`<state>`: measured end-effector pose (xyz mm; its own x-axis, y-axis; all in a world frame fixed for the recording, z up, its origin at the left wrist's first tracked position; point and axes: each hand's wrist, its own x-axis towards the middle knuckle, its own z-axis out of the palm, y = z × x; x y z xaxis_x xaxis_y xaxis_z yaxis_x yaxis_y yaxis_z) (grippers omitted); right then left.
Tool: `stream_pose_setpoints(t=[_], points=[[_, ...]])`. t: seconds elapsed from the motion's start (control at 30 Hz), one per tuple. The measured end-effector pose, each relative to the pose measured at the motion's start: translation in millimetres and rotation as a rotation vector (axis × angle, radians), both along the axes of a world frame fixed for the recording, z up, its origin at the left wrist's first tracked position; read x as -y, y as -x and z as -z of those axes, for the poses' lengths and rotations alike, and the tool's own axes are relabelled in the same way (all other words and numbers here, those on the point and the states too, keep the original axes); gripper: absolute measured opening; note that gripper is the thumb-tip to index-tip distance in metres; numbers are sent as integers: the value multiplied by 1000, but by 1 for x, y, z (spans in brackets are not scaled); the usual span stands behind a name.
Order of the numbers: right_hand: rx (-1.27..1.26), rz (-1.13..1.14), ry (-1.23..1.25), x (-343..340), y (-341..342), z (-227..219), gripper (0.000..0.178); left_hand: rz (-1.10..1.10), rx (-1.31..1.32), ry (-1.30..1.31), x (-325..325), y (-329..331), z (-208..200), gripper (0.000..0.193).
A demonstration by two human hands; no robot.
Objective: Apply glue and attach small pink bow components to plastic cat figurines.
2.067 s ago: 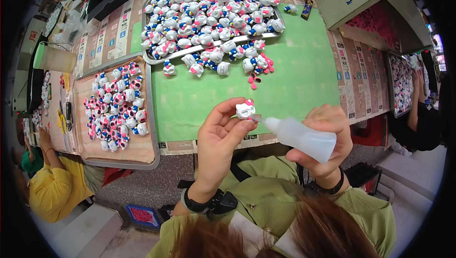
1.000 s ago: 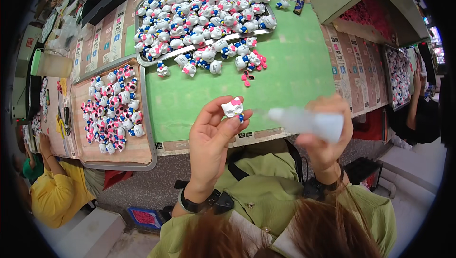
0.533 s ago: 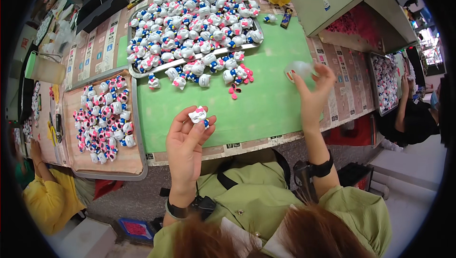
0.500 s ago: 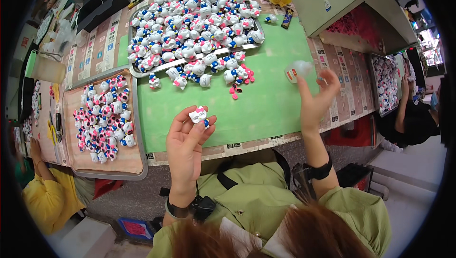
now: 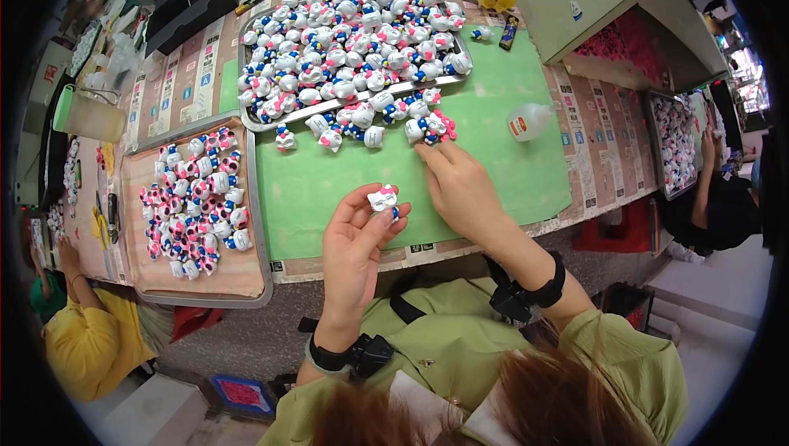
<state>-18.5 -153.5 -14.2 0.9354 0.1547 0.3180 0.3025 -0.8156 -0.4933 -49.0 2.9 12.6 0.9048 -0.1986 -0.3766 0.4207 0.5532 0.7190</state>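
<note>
1. While the left tray (image 5: 238, 269) holds white-and-blue figurines (image 5: 201, 187) bearing pink-and-black pieces, a heaped metal tray (image 5: 325, 108) sits farther off, to its right.
2. The left hand (image 5: 352, 241) pinches one white figurine (image 5: 382, 198) between thumb and fingers, over the near part of the green mat (image 5: 329, 175).
3. The right hand (image 5: 464, 191) has its fingertips just beside loose pink pieces (image 5: 446, 126); whether it grips anything, I cannot tell.
4. Farther right, a translucent bottle (image 5: 530, 121) rests on the mat.

On the tabletop (image 5: 593, 146) I see a green sheet (image 5: 329, 187) carrying a metal tray (image 5: 446, 82), loose figurines (image 5: 373, 136), pink pieces (image 5: 446, 126) and a squeeze bottle (image 5: 532, 121); a second tray (image 5: 264, 253) lies left.
</note>
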Motion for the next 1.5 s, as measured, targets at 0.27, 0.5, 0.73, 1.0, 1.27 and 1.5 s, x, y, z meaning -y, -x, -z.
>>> stream_pose_setpoints(t=[0.27,0.5,0.73,1.0,1.27,1.5], points=[[-359,141,-1021,0,19,-19,14,175,-42,135,13,2,-4,30],[47,41,-601,2,32,-12,12,147,-2,213,18,6,-5,32],[17,44,-679,4,35,-10,16,160,-37,271,17,6,-3,34],[94,-168,-542,11,37,-31,18,145,20,57,19,6,-1,36],[226,-260,-308,12,36,-30,28,115,53,-13,19,8,-7,35],[-54,-54,-740,3,45,-36,26,68,79,95,18,8,-6,30]])
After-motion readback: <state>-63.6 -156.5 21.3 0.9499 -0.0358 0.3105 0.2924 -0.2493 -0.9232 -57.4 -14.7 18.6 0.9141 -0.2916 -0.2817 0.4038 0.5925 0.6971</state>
